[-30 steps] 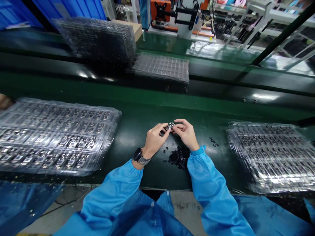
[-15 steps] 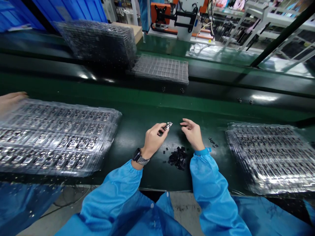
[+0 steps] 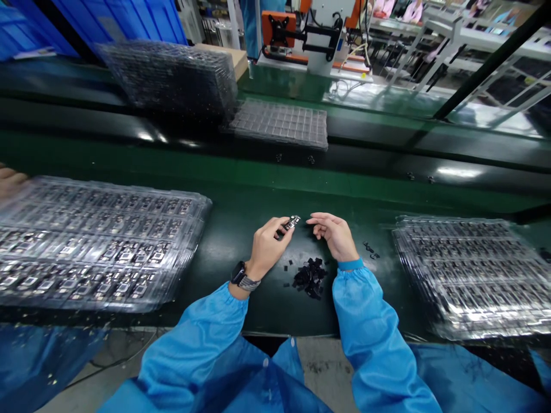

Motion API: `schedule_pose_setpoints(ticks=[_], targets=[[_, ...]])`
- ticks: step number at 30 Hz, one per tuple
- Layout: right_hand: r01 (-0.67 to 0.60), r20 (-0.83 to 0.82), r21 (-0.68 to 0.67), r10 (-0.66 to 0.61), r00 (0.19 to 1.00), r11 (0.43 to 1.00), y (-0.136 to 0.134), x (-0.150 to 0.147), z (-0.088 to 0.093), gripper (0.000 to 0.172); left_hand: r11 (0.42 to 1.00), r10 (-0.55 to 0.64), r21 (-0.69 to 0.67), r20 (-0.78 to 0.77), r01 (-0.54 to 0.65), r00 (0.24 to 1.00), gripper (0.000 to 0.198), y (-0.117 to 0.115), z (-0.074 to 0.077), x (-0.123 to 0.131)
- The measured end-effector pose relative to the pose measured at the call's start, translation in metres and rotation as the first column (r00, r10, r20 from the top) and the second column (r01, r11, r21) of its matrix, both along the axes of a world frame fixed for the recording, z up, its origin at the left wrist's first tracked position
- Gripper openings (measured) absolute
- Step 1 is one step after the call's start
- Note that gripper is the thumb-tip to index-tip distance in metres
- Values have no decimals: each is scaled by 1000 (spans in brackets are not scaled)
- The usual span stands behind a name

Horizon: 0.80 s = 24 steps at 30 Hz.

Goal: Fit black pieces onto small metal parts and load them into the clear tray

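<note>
A small circuit board [image 3: 293,222] with silvery parts is pinched between the thumb and fingers of my left hand [image 3: 271,240], above the green bench surface. My right hand [image 3: 333,232] is just to its right, apart from the board, index finger stretched toward it and the other fingers loosely bent. Nothing shows between those fingers. Below both hands lies a heap of small black square pieces [image 3: 310,277], a few of them loose at its left. Several small dark parts [image 3: 370,250] lie to the right of my right hand.
Stacked clear trays of circuit boards stand at left [image 3: 124,229] and right [image 3: 473,275]. Another person's hand [image 3: 11,180] is at the left tray's far corner. Behind are a blank clear tray [image 3: 282,121], a tall tray stack [image 3: 172,77] and small parts [image 3: 310,160] on a dark strip.
My right hand has shifted slightly left, closer to the board, with its index finger straighter. My left hand still holds the board. The other person's hand has drawn away to the left.
</note>
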State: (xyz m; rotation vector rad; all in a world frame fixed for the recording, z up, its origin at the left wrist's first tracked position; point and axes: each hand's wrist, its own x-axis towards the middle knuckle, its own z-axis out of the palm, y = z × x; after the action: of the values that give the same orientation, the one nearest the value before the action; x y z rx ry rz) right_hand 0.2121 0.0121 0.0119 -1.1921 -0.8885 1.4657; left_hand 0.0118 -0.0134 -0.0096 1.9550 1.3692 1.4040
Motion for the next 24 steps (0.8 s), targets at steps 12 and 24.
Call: schedule_pose_setpoints(ticks=[12, 24], targets=[[-191, 197, 60, 176, 965, 980, -7, -17, -2, 36, 993, -77, 81, -112, 86, 991, 20, -5, 0, 3], [-218, 288, 92, 183, 940, 972, -9, -15, -2, 44, 995, -87, 41, -132, 93, 987, 19, -5, 1, 8]])
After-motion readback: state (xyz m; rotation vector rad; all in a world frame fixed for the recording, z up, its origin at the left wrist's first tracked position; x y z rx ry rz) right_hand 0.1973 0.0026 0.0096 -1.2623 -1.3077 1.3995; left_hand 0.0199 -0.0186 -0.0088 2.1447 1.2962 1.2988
